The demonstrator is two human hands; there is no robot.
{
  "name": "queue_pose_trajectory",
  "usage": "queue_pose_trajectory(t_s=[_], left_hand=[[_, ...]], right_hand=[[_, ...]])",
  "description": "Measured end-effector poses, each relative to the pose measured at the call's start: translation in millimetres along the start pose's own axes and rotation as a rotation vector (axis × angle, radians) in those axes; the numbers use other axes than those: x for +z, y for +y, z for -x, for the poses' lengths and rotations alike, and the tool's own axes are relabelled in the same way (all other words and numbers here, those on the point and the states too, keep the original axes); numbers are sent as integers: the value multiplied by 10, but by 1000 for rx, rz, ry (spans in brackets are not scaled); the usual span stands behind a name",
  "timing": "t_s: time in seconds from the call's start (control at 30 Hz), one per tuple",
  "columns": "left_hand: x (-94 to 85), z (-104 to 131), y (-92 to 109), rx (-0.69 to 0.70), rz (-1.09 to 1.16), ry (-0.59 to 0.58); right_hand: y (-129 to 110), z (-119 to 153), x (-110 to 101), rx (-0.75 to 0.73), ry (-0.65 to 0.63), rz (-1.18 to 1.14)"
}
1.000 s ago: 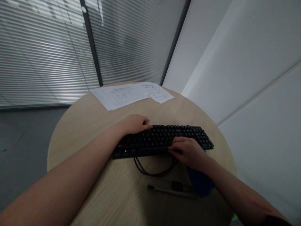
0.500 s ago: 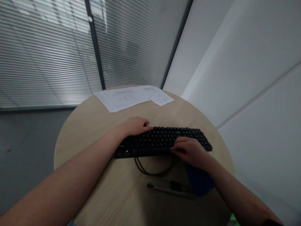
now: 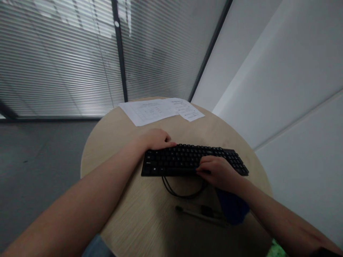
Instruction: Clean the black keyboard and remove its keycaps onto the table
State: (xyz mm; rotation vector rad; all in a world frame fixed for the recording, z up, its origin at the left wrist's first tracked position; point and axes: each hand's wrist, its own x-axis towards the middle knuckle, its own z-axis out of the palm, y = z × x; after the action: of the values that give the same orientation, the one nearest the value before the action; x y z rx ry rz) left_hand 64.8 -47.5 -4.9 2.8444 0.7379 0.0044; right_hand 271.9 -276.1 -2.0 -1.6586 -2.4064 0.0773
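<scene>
A black keyboard (image 3: 184,160) lies before me on the round wooden table (image 3: 107,135). My left hand (image 3: 158,139) grips its far left edge, the thumb lying along the top rim and the other fingers partly hidden. Over the right half of the keys, my right hand (image 3: 217,171) is closed, its fingertips pinched together low over the front edge. What they pinch, if anything, is hidden. A black cable (image 3: 174,194) loops out from the keyboard's near side. Beneath my right wrist lies a dark blue cloth-like thing (image 3: 234,210).
In shadow near me lies a thin brush-like stick (image 3: 198,214) with a dark tip, beside a small black object (image 3: 207,210). Printed papers (image 3: 155,110) lie at the table's far edge. A blinded window (image 3: 59,64) and a white wall (image 3: 294,71) stand beyond.
The view has shifted, so the table and its things appear further right. Both hands keep nearly the same places on the keyboard. A blue spot at the right fingertips no longer shows.
</scene>
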Motion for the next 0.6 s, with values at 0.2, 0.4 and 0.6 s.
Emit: queue_pose_trajectory(t_s=[0.2,0.4,0.6], left_hand=[[23,-8,44,-9,-22,-7],[27,-1,32,0,-38,7],[13,12,37,-11,-30,6]], right_hand=[[-250,-239,45,-50,-27,96],[-538,-617,166,-164,-29,92],[-558,-660,151,-175,-53,93]])
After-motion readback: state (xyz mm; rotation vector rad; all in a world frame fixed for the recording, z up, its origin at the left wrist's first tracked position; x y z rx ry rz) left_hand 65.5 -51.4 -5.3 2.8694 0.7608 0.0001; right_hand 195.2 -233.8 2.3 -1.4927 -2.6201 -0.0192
